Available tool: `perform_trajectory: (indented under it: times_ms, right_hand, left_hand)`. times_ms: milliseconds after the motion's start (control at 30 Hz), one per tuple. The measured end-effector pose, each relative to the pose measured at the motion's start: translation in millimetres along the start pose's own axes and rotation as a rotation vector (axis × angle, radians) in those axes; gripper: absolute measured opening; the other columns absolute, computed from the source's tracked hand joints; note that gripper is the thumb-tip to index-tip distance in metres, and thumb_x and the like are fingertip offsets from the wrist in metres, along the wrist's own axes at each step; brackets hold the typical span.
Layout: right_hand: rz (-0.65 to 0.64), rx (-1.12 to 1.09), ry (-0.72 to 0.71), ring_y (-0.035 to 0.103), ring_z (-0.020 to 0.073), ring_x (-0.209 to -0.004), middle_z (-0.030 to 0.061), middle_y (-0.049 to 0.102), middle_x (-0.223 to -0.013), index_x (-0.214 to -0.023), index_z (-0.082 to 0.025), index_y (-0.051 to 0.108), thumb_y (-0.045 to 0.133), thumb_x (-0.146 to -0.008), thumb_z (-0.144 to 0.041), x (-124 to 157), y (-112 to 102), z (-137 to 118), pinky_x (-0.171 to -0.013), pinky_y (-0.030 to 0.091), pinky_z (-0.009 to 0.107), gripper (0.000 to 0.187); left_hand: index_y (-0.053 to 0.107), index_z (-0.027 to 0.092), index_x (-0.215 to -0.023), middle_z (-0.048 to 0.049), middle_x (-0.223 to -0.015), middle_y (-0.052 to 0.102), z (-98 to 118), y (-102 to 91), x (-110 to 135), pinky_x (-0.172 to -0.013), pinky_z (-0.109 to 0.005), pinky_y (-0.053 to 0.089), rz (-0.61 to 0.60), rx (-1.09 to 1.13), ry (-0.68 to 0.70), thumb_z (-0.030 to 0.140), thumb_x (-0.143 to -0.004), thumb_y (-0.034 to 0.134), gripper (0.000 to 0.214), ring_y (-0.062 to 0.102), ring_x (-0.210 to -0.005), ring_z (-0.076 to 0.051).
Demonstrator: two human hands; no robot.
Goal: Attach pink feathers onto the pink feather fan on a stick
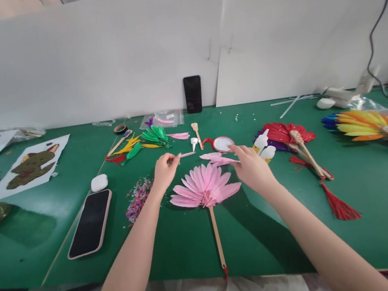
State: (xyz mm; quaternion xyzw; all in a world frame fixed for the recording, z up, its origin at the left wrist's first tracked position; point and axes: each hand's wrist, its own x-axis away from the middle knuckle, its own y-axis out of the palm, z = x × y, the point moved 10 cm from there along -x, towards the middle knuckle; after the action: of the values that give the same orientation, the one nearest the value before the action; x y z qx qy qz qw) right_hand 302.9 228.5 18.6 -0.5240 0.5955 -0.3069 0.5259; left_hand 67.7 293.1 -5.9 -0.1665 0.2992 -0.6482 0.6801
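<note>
Head view: the pink feather fan (pixel 205 191) is laid flat on the surface (pixel 345 249) between the hands. A pink feather (pixel 187 154) is pinched by the fingers of the left hand (pixel 164 171). The fingers of the right hand (pixel 252 168) are released over loose feathers (pixel 218 159). Feathers are judged light and fragile, best held by the quill.

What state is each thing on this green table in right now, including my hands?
Left hand, fingers pinched on thin pink strip.
Right hand, open, fingertips at loose pink feathers.
Pink fan, spread flat, handle toward me.
Red fan, spread, lying flat.
Pink-cased phone, face up, screen dark.
Black phone, leaning upright on the board, screen dark.
White case, shut.
</note>
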Motion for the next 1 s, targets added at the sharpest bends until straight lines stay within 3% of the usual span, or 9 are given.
perform_trajectory:
  times_ms: [67, 200, 333, 400, 500, 600, 733, 900, 1000]
  right_hand:
    - [-0.081, 0.067, 0.024, 0.057, 0.0302, -0.093, 0.0152, 0.062, -0.099, -0.111, -0.011, 0.054, 0.056, -0.080, -0.013, -13.7, 18.3, 4.0, -0.074, 0.043, 0.037, 0.031]
    - [-0.079, 0.041, 0.080, 0.056, 0.0296, -0.087, 0.0164, 0.061, -0.092, -0.096, -0.012, 0.055, 0.055, -0.082, -0.017, -17.3, 38.8, 16.8, -0.071, 0.041, 0.036, 0.015]
    - [-0.052, -0.068, 0.090, 0.057, 0.0258, -0.083, 0.0123, 0.062, -0.085, -0.085, -0.015, 0.052, 0.054, -0.083, -0.017, -13.8, 43.6, 29.4, -0.070, 0.042, 0.033, 0.004]
    - [-0.028, -0.125, 0.091, 0.058, 0.0226, -0.078, 0.0090, 0.062, -0.081, -0.081, -0.017, 0.049, 0.054, -0.085, -0.023, -14.0, 38.9, 30.1, -0.068, 0.044, 0.031, 0.008]
    - [0.080, -0.424, 0.113, 0.059, 0.0172, -0.066, 0.0042, 0.063, -0.073, -0.080, -0.019, 0.049, 0.052, -0.087, -0.033, -13.0, 20.1, 23.0, -0.061, 0.045, 0.028, 0.016]
    - [0.208, -0.882, 0.191, 0.058, 0.0143, -0.055, 0.0008, 0.061, -0.061, -0.080, -0.020, 0.050, 0.054, -0.085, -0.037, -5.9, 1.5, 15.8, -0.057, 0.047, 0.027, 0.019]
    - [0.058, -1.137, 0.094, 0.055, 0.0117, -0.049, -0.0021, 0.059, -0.055, -0.084, -0.020, 0.049, 0.052, -0.088, -0.037, 1.9, -1.1, -20.2, -0.054, 0.046, 0.025, 0.017]
    - [-0.226, -1.100, -0.059, 0.055, 0.0113, -0.050, -0.0026, 0.060, -0.055, -0.083, -0.021, 0.046, 0.049, -0.089, -0.033, 12.9, 15.6, -55.7, -0.052, 0.043, 0.023, 0.014]
    - [-0.266, -1.040, -0.102, 0.054, 0.0115, -0.053, -0.0007, 0.059, -0.058, -0.073, -0.019, 0.051, 0.053, -0.087, -0.036, 13.8, 19.4, -60.8, -0.052, 0.041, 0.023, 0.022]
  left_hand:
    - [0.055, 0.019, -0.063, 0.0010, -0.058, 0.053, -1.5, 0.5, 1.7, -0.056, -0.024, 0.035, -0.013, 0.016, -0.011, 0.047, -0.081, 0.050, 0.033, 0.048, -0.057, -0.013]
    - [0.058, 0.018, -0.064, 0.0004, -0.059, 0.056, -4.4, 0.4, 3.0, -0.055, -0.024, 0.036, -0.008, 0.057, -0.023, 0.050, -0.082, 0.047, 0.038, 0.050, -0.055, -0.012]
    - [0.057, 0.018, -0.063, 0.0006, -0.058, 0.056, -5.5, 2.2, 1.0, -0.056, -0.023, 0.037, 0.001, 0.075, -0.014, 0.049, -0.082, 0.048, 0.037, 0.051, -0.055, -0.012]
    - [0.058, 0.018, -0.064, 0.0003, -0.059, 0.057, -3.6, -0.3, 0.5, -0.058, -0.023, 0.038, 0.021, 0.094, 0.003, 0.046, -0.083, 0.047, 0.036, 0.052, -0.057, -0.013]
    - [0.058, 0.018, -0.066, -0.0003, -0.062, 0.058, 7.8, -15.1, 4.1, -0.063, -0.024, 0.040, 0.115, 0.094, 0.049, 0.043, -0.085, 0.046, 0.034, 0.054, -0.062, -0.013]
    - [0.058, 0.018, -0.065, -0.0011, -0.063, 0.057, 37.0, -30.8, 16.3, -0.069, -0.025, 0.040, 0.209, 0.053, 0.165, 0.044, -0.087, 0.044, 0.037, 0.053, -0.066, -0.014]
    - [0.060, 0.017, -0.071, -0.0019, -0.066, 0.057, 85.7, -11.8, 39.5, -0.069, -0.027, 0.039, 0.035, 0.075, 0.380, 0.046, -0.090, 0.038, 0.041, 0.052, -0.069, -0.014]
    - [0.055, 0.017, -0.068, 0.0023, -0.058, 0.049, 93.0, 15.9, 54.7, -0.052, -0.023, 0.033, -0.129, 0.219, 0.286, 0.039, -0.088, 0.046, 0.031, 0.043, -0.053, -0.010]
    - [0.049, 0.017, -0.060, 0.0038, -0.053, 0.041, 94.4, 20.1, 57.0, -0.051, -0.023, 0.031, -0.173, 0.265, 0.278, 0.035, -0.088, 0.048, 0.033, 0.039, -0.050, -0.008]
